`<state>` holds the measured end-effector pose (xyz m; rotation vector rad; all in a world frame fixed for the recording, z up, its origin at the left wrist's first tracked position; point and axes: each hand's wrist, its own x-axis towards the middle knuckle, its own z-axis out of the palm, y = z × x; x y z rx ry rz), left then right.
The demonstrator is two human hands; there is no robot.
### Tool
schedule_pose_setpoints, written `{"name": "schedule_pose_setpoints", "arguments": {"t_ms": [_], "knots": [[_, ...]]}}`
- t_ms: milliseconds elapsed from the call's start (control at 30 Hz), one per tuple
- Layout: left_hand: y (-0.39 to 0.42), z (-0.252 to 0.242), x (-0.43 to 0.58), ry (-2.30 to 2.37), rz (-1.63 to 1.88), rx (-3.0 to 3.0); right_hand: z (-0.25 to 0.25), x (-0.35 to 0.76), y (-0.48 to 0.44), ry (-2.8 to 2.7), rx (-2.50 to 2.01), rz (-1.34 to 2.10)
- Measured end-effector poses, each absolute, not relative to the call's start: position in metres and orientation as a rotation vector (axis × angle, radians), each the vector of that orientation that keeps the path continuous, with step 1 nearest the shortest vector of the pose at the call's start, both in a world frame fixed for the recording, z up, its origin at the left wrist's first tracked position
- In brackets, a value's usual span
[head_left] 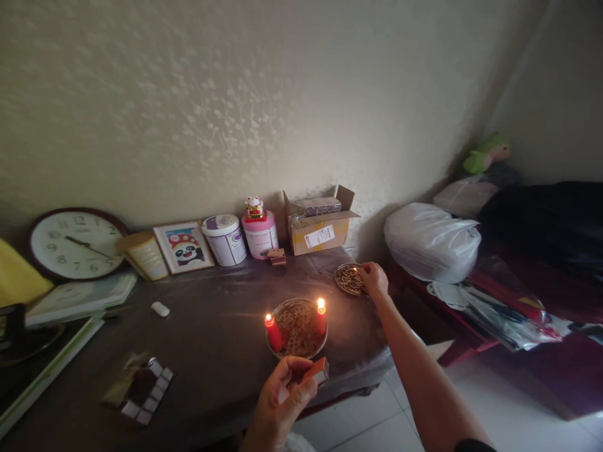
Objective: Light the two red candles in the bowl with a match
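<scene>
My left hand [285, 398] grips a small matchbox [319, 371] at the bottom centre, in front of a round dish [296, 358]. Two lit red candles, the left one [273, 334] and the right one [321, 319], stand in that dish. Over at the right, my right hand [374, 280] is at the edge of a smaller plate [340, 285] full of matchsticks [349, 277]. Its fingers are pinched around a match with a small flame [355, 270] at its tip.
Along the wall stand a clock [75, 243], a panda picture [184, 247], two tubs [225, 241] and an open carton [320, 233]. Several small boxes [148, 389] lie at the left front. White bags [431, 242] sit at the right.
</scene>
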<state>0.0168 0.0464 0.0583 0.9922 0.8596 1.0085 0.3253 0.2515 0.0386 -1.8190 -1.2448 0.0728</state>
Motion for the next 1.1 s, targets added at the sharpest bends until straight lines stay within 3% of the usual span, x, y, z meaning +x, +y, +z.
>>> {"name": "schedule_pose_setpoints", "arguments": {"t_ms": [300,567,800,1100], "knots": [[0.041,0.063,0.022,0.827,1.007,0.923,0.074,0.304,0.14,-1.267,-1.576,0.024],[0.033,0.064,0.026,0.799,0.945,0.961,0.049,0.227,0.018,-1.442,-1.302,0.623],[0.025,0.068,0.023,0.863,0.947,1.031,0.034,0.186,-0.005,-1.34,-1.133,1.008],[0.019,0.069,0.008,0.926,0.899,1.218,0.037,0.168,-0.016,-1.298,-1.202,0.993]]}}
